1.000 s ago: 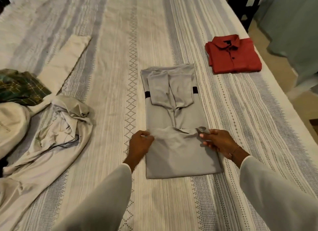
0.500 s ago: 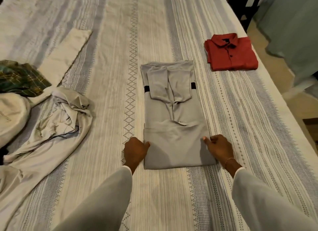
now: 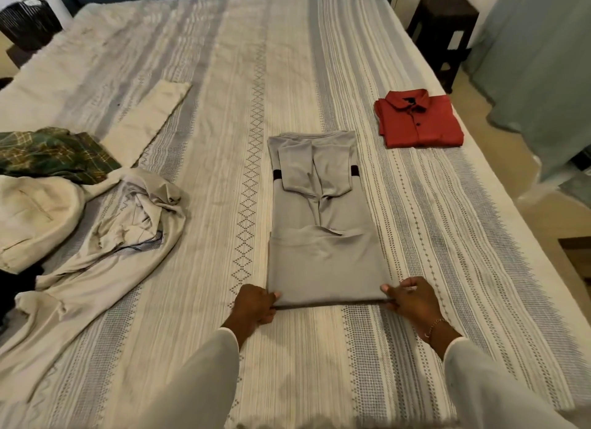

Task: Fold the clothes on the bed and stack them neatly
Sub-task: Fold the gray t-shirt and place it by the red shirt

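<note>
Bed: my work surface, a bedspread (image 3: 204, 60) of cream and grey-blue stripes with a diamond band running up the centre; it fills most of the frame.
Grey shirt: the grey shirt (image 3: 323, 236) lies lengthwise at centre frame, sleeves folded inward, lower part doubled up toward the collar.
Left hand: my left hand (image 3: 254, 307) pinches the lower left corner of the grey shirt, thumb on top, fingers curled beneath the edge.
Right hand: my right hand (image 3: 411, 300) pinches the lower right corner in the same way; a thin bracelet (image 3: 435, 326) circles the wrist.
Red shirt: the red shirt (image 3: 419, 121), folded with collar up, rests at upper right near the bed's edge, well apart from the grey one.
Unfolded pile: at left, a crumpled beige garment (image 3: 105, 243), a cream garment (image 3: 35, 217) and a green plaid cloth (image 3: 54, 153).
Room: a dark stool (image 3: 443, 31) and a pale green curtain (image 3: 540, 70) at upper right; a dark basket (image 3: 28, 22) at upper left.
</note>
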